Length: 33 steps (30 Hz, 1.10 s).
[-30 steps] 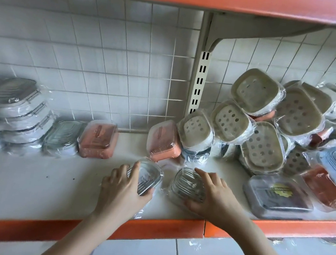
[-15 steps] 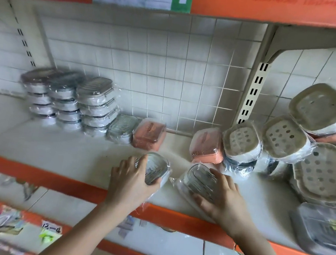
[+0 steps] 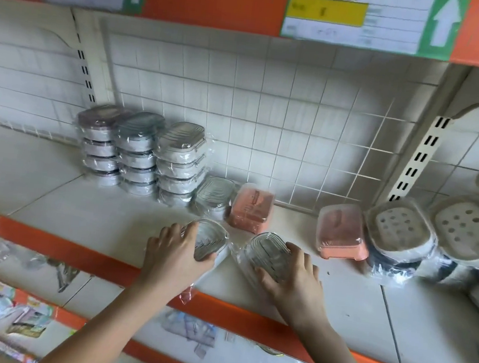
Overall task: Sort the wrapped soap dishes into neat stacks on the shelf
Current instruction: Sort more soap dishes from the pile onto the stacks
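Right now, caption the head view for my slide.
Each hand, left and right, holds a clear-wrapped grey ribbed soap dish on the white shelf.

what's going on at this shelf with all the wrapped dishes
A person is sorting wrapped soap dishes on a white shelf. The left hand grips one clear ribbed dish, and the right hand holds another beside it. Three neat stacks stand at the back, and an unsorted pile sits to the right.

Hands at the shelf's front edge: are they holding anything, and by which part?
Each holds one wrapped soap dish. The left hand grips its dish round the left side; the right hand grips the other dish round its right side and near end.
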Tool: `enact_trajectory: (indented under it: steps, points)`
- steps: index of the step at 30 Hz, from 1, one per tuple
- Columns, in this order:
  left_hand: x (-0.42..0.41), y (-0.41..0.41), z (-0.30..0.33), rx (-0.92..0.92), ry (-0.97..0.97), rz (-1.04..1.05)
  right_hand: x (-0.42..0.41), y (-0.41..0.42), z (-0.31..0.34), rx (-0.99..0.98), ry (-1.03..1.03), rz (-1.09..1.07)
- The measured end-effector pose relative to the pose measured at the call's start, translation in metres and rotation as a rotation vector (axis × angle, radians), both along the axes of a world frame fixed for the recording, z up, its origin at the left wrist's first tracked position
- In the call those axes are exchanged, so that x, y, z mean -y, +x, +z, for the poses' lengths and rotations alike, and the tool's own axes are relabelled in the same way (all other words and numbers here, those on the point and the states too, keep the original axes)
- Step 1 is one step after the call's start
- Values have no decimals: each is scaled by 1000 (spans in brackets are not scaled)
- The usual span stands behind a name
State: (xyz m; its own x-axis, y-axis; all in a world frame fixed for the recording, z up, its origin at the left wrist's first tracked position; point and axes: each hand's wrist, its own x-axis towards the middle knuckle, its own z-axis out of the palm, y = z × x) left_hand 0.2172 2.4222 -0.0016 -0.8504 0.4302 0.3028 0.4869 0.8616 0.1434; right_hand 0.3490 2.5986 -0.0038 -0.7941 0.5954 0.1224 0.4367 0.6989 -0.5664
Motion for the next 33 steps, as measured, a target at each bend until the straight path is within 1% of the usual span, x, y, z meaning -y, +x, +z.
enact_trajectory:
  steps: [5, 9, 13, 16, 20, 23, 26, 28, 30, 33]
  points:
    - [25, -37, -4, 47, -23, -73, 31, -31, -1, 11, 40, -87]
    - [38, -61, -5, 65, -44, -188, 45, -49, -2, 31, 74, -186]
    - [50, -81, -10, 44, -45, -304, 56, -58, -8, 41, 172, -308]
    - [58, -90, -13, 28, -39, -377, 57, -61, -18, 20, 240, -354]
    - [66, -93, -12, 11, -112, -395, 57, -63, -19, 67, 237, -363]
    - [67, -93, -9, 13, -172, -347, 59, -61, -21, 31, 314, -374]
    - [70, -95, -7, 48, -145, -331, 65, -61, -17, -145, 379, -307]
    - [75, -96, -3, -10, -110, -358, 72, -65, -8, -264, 406, -196]
    - [82, -96, 2, -83, -66, -432, 82, -71, 4, -348, 439, -99]
    - [92, -95, 16, -182, -68, -573, 91, -85, 24, -399, 390, -4]
